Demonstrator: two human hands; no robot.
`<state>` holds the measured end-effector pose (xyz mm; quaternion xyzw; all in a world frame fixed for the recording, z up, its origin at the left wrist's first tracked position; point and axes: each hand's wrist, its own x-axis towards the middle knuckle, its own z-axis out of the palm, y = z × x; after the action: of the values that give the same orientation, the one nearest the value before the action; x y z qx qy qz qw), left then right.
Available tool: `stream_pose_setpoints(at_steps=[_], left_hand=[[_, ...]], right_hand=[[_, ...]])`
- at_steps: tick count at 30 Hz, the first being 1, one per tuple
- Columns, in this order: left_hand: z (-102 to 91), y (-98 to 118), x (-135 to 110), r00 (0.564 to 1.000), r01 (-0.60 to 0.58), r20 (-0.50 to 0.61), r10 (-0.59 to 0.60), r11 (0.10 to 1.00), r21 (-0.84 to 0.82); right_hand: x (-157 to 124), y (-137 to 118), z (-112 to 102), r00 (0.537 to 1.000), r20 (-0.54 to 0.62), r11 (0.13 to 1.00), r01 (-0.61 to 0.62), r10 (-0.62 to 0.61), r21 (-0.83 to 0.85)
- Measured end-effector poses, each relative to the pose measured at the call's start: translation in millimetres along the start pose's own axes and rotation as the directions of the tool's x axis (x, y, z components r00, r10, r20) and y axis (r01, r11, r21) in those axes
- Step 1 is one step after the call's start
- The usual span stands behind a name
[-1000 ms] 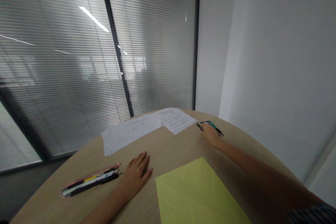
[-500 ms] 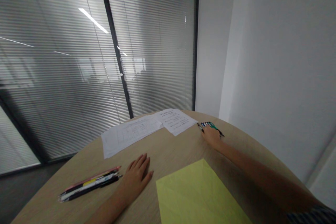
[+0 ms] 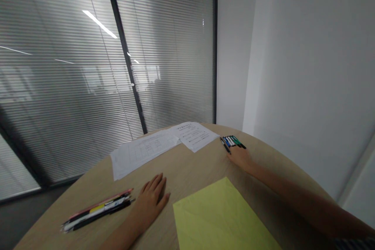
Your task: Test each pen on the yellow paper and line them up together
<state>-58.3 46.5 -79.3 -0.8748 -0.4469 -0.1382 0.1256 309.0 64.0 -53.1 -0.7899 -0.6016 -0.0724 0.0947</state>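
Note:
My left hand [image 3: 154,198] lies flat on the wooden table [image 3: 190,168], fingers stretched out and holding nothing. Just left of it is a bundle of pens and pencils [image 3: 98,214]. My right arm reaches far across the table. My right hand [image 3: 240,156] rests palm down just short of a small row of black, blue, white and green pens [image 3: 233,141]. Its fingertips are at the near end of the black pen, and nothing shows in its grip. A yellow sheet [image 3: 216,220] lies between my arms.
Two white printed sheets [image 3: 140,152] [image 3: 195,134] lie at the far side of the round table. Beyond the table edge stand a glass wall with closed blinds [image 3: 88,86] and a white wall [image 3: 307,66] at the right.
My right hand has drawn back a little from the row of pens, which now shows in full. The view has shifted slightly. My left hand has stayed put.

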Motion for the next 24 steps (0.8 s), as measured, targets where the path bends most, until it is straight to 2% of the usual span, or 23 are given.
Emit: stream_pose_setpoints(at_steps=[3,8,13,19,24], left_hand=[[-3.2,1.5,0.6,1.000,0.005,0.030,-0.005,1.000,0.006],[-6.2,2.9,1.2,1.000,-0.003,-0.003,0.003,1.000,-0.008],[-9.6,4.0,1.8,0.999,0.002,0.038,-0.002,1.000,-0.016],[-5.1,1.9,1.4,1.000,0.001,-0.003,-0.001,0.999,-0.032],[-7.4,3.2,1.6,0.999,0.012,0.030,-0.011,1.000,-0.024]], right_hand=[[0.0,-1.8,1.5,1.000,-0.004,1.000,-0.005,0.005,0.000],[1.3,-1.6,4.3,1.000,-0.019,1.000,-0.017,0.017,-0.003],[2.8,1.4,5.3,0.999,-0.030,1.000,-0.012,0.012,0.003],[3.4,3.3,5.0,0.999,-0.035,1.000,-0.002,0.002,0.011],[4.0,4.0,4.8,0.999,-0.035,1.000,-0.009,0.009,0.013]])
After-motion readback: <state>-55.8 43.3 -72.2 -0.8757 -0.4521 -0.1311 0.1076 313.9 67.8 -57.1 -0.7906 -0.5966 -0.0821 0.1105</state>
